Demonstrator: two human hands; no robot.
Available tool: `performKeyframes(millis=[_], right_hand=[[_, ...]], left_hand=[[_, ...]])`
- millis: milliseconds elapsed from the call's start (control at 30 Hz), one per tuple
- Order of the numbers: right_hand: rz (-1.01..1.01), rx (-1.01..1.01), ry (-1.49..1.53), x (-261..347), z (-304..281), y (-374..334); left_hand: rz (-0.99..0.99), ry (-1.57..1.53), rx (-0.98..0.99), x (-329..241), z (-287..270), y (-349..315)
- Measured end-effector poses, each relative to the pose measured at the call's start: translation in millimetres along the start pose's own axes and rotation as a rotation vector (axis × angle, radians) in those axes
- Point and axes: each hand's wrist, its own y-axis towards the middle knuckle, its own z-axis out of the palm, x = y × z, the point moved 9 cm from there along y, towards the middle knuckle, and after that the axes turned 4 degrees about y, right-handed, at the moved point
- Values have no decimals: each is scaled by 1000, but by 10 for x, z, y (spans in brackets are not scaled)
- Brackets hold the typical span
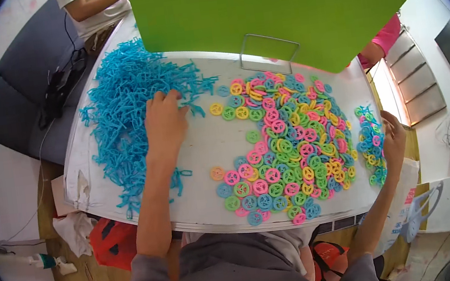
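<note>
My left hand (166, 126) is at the right side of a large heap of blue plastic pieces (118, 92), thin and bent like small frames. Its fingers curl down into the pieces, and what they hold is hidden beneath them. My right hand (394, 136) is at the table's right edge, against a narrow pile of small wheels with blue pieces among them (373, 145). Its fingers are bent, and their tips are mostly out of sight. Between my hands spreads a wide heap of pink, green, yellow and blue plastic wheels (304, 147).
A bright green board (276, 10) rises across the far side of the white table (198, 155), with a bent wire frame (268, 33) at its lower edge. One person's arm (96, 6) shows at far left, another's pink sleeve (387, 35) at far right. A red bag (111, 241) lies below.
</note>
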Motion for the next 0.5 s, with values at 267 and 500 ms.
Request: performKeyframes(millis=[267,500], right_hand=[[-263,248,350,1042,1191,-147],[-209,279,529,1066,1632,-335]], left_hand=[[252,95,121,-260,266,-46],[338,-64,-24,-428,100,7]])
